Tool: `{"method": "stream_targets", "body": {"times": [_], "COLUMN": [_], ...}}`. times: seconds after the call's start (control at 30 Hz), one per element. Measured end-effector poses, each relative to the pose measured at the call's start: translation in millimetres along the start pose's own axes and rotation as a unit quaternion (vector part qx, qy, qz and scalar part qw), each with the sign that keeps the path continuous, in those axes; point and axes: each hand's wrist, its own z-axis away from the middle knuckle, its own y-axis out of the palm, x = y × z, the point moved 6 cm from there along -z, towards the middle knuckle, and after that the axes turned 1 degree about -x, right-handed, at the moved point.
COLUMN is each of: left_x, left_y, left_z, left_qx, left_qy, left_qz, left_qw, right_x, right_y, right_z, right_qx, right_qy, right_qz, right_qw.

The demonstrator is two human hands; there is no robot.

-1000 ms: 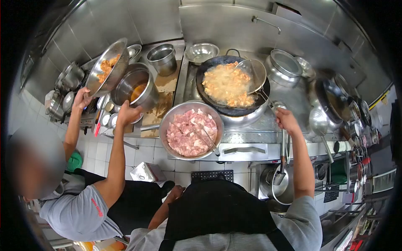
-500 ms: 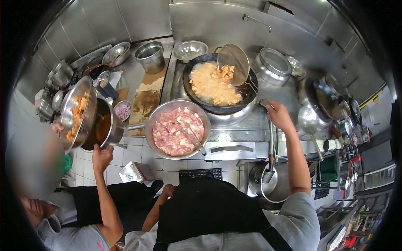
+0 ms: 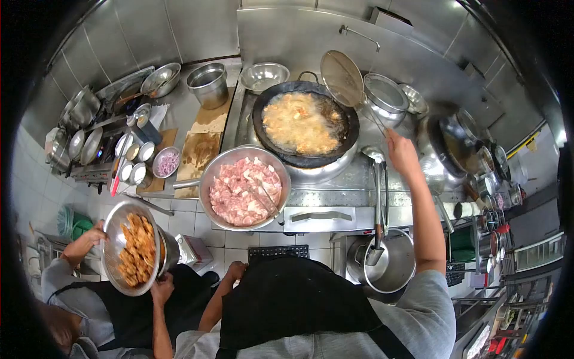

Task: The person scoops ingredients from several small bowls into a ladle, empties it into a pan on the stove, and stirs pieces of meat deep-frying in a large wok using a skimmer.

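My right hand is closed round the handle of a round mesh strainer, which is tilted above the back right rim of a black wok. Pieces of food bubble in oil in the wok. My left hand hangs low beside the black apron, below the counter; its fingers are too small to make out. Nearest to it, a steel pan of raw pink meat sits at the counter's front, with metal tongs resting in the meat.
At the left, another person holds a colander of fried pieces and a pot. A bowl of chopped onion and a tall pot stand on the left counter. Ladles hang over a large pot.
The strainer has lifted off the wok's food and no longer holds the fried pieces. My right hand has risen slightly. The other person's colander and pot have moved down, away from the counter.
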Motion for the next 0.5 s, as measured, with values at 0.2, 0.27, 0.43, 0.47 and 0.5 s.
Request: {"method": "stream_targets", "body": {"times": [0.2, 0.27, 0.43, 0.47, 0.5], "left_x": [-18, -22, -24, -21, -22], "left_y": [-32, -36, -33, -28, -30], "left_z": [8, 8, 2, 0, 0], "left_qx": [-0.012, -0.006, -0.024, -0.03, -0.035], "left_qy": [-0.006, -0.009, -0.01, -0.008, -0.003], "left_qz": [0.035, 0.027, 0.006, -0.005, -0.015], "left_qw": [0.999, 1.0, 1.0, 1.0, 0.999], "right_x": [-31, -25, -26, -20, -15], "right_y": [18, 19, 57, 62, 68], "right_z": [4, 19, 49, 55, 61], "right_qx": [0.06, 0.08, 0.261, 0.277, 0.288], "right_qy": [0.012, -0.021, 0.089, 0.184, 0.276], "right_qz": [0.031, -0.008, -0.25, -0.314, -0.373], "right_qw": [0.998, 0.997, 0.928, 0.89, 0.838]}}
